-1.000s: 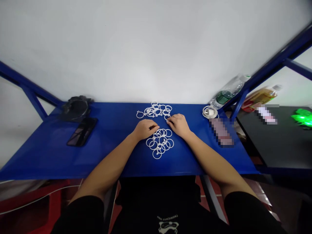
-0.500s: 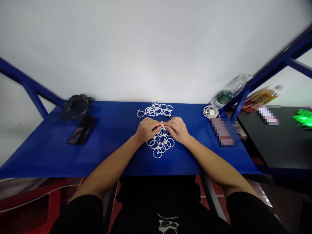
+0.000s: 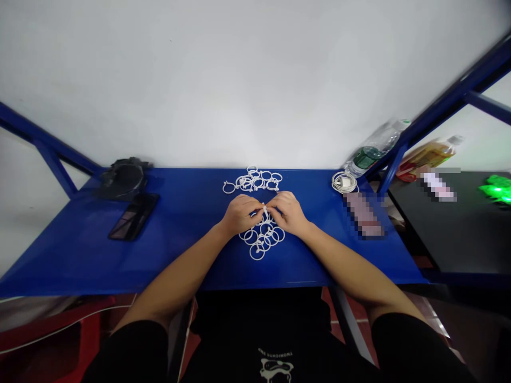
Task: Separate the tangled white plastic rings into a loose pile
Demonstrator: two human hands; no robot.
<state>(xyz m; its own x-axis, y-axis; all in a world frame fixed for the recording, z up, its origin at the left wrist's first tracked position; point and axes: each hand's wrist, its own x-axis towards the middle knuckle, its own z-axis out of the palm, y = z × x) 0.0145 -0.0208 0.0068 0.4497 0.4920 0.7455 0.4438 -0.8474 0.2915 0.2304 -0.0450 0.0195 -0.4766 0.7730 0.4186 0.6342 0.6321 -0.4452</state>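
My left hand (image 3: pixel 238 214) and my right hand (image 3: pixel 288 212) meet over the middle of the blue table (image 3: pixel 191 250). Both pinch one small white plastic ring (image 3: pixel 265 213) between their fingertips. Just below the hands lies a near cluster of white rings (image 3: pixel 262 237), partly hidden by my fingers. A second pile of white rings (image 3: pixel 253 181) lies farther back, close to the wall.
A black phone (image 3: pixel 134 215) and a dark crumpled object (image 3: pixel 124 177) lie at the left back. A coiled white cable (image 3: pixel 344 182) and a clear plastic bottle (image 3: pixel 372 149) sit at the right back. A blue frame post (image 3: pixel 435 114) rises at the right, with a black table (image 3: pixel 459 229) beyond.
My right hand came back from the far pile with a ring. Both hands closed together over the near cluster and now pinch that ring.
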